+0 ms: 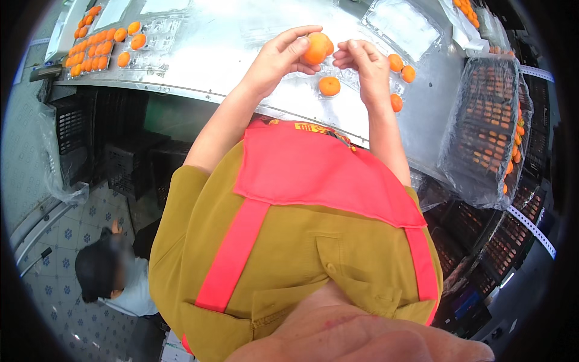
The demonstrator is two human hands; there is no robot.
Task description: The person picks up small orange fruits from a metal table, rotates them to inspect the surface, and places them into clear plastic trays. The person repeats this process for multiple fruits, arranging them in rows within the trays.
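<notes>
My left hand point(287, 52) grips an orange mandarin point(315, 49) above the metal table. A second rounded orange edge shows behind that fruit; I cannot tell whether it is another mandarin. Just right of it is my right hand point(364, 61), its fingers loosely curled and nothing visible in them. Below the hands, one mandarin point(329, 86) rests in a clear plastic tray point(348, 79). Beside my right hand, a few more mandarins point(395, 63) sit in clear trays, partly hidden by the wrist.
Rows of packed mandarins point(92, 54) stand at the table's far left, next to clear trays point(158, 40). A plastic-lined black crate point(484, 122) with mandarins adjoins the right side. Clear plastic packaging point(405, 27) lies at the back. Another person point(117, 276) is at lower left, near black crates point(126, 163).
</notes>
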